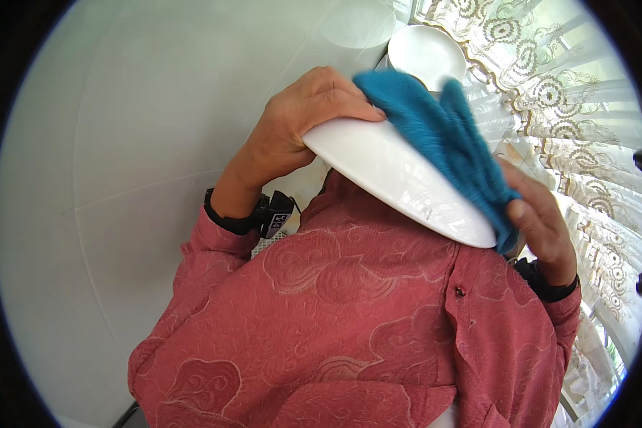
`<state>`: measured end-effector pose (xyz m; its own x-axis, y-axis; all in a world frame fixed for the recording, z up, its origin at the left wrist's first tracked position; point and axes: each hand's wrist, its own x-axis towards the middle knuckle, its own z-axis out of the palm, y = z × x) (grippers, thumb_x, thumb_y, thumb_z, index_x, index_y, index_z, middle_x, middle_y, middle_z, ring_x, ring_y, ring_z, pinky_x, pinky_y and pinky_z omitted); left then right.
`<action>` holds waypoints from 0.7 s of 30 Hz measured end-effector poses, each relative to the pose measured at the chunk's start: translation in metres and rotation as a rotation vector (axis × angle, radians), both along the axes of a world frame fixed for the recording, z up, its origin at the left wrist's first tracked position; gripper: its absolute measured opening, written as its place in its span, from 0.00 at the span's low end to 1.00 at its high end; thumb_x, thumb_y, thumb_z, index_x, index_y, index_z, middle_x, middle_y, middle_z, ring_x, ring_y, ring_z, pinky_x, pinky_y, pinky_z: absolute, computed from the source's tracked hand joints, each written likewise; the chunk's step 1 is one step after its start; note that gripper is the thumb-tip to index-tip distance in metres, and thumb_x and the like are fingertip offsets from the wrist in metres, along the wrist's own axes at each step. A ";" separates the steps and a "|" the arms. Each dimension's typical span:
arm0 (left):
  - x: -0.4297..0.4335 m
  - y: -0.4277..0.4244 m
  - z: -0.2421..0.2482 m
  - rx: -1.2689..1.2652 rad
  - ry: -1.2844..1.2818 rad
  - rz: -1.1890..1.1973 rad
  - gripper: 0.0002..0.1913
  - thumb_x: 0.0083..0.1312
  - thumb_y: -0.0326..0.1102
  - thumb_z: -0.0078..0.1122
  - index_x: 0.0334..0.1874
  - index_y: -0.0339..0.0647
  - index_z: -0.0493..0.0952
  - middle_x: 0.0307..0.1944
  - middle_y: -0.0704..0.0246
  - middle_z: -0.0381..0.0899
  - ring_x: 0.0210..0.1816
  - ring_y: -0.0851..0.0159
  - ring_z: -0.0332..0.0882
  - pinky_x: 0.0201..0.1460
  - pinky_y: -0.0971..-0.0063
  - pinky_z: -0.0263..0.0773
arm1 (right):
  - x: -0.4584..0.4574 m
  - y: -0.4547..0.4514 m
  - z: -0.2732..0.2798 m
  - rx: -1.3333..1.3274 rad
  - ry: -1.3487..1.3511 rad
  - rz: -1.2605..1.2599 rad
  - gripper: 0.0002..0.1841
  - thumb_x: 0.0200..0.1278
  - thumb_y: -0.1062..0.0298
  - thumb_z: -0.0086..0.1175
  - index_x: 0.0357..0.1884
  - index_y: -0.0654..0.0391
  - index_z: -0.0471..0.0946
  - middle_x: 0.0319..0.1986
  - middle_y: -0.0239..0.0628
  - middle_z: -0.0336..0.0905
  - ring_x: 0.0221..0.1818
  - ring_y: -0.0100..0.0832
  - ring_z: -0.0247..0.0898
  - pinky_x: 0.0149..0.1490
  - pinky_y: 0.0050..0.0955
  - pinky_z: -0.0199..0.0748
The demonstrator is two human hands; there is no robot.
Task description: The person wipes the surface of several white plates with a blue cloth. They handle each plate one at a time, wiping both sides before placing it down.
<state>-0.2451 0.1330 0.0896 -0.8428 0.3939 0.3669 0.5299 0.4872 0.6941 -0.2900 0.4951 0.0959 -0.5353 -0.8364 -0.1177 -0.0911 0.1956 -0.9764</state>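
A white plate (401, 182) is held up and tilted in front of my chest, slanting from upper left to lower right. My left hand (321, 107) grips its upper left rim, fingertips on the edge and thumb side beneath. A blue cloth (438, 134) lies against the plate's far side, slightly blurred. My right hand (537, 216) is at the cloth's lower right end, with the cloth pressed between it and the plate's rim. Part of the right fingers is hidden behind the cloth.
Beyond the cloth stands another round white plate (428, 53), beside a glossy pale tiled wall (150, 123) that reflects it. Sheer curtains with embroidered trim (572, 117) hang along the right side. A dark object shows at the far right rim.
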 end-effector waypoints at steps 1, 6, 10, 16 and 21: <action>0.000 0.000 -0.001 0.021 0.006 -0.009 0.14 0.53 0.28 0.69 0.43 0.44 0.83 0.43 0.67 0.81 0.47 0.64 0.79 0.51 0.73 0.75 | 0.004 -0.011 -0.003 -0.001 0.130 0.076 0.23 0.77 0.62 0.42 0.66 0.64 0.69 0.66 0.52 0.67 0.68 0.45 0.64 0.70 0.36 0.58; 0.010 -0.004 -0.005 -0.002 0.085 -0.064 0.14 0.51 0.27 0.72 0.41 0.45 0.83 0.41 0.68 0.79 0.46 0.61 0.78 0.48 0.70 0.75 | -0.012 -0.034 -0.038 0.353 -0.002 0.058 0.21 0.74 0.69 0.46 0.66 0.64 0.69 0.57 0.50 0.77 0.60 0.40 0.74 0.66 0.31 0.64; 0.017 -0.005 -0.007 0.060 0.012 0.027 0.17 0.46 0.27 0.74 0.40 0.51 0.84 0.40 0.72 0.78 0.44 0.63 0.77 0.46 0.71 0.75 | -0.013 -0.035 -0.029 0.272 -0.024 0.116 0.22 0.73 0.71 0.47 0.67 0.63 0.69 0.61 0.47 0.75 0.62 0.38 0.72 0.68 0.32 0.62; 0.017 -0.003 -0.010 0.029 0.045 0.019 0.13 0.50 0.26 0.71 0.39 0.47 0.84 0.39 0.69 0.76 0.41 0.65 0.75 0.43 0.74 0.73 | -0.040 -0.103 -0.042 -0.047 0.045 0.345 0.27 0.77 0.61 0.41 0.73 0.61 0.58 0.66 0.54 0.66 0.66 0.49 0.65 0.70 0.36 0.61; 0.026 -0.005 -0.011 0.096 0.025 0.019 0.14 0.51 0.24 0.70 0.40 0.46 0.84 0.39 0.68 0.75 0.42 0.66 0.75 0.45 0.77 0.71 | -0.065 -0.079 -0.086 0.491 -0.085 0.340 0.26 0.77 0.63 0.41 0.72 0.61 0.60 0.63 0.52 0.71 0.65 0.45 0.68 0.68 0.37 0.64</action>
<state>-0.2190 0.1276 0.0782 -0.8398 0.3402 0.4230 0.5389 0.4292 0.7248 -0.3548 0.4160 0.0099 -0.2193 -0.7958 -0.5645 -0.1530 0.5995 -0.7856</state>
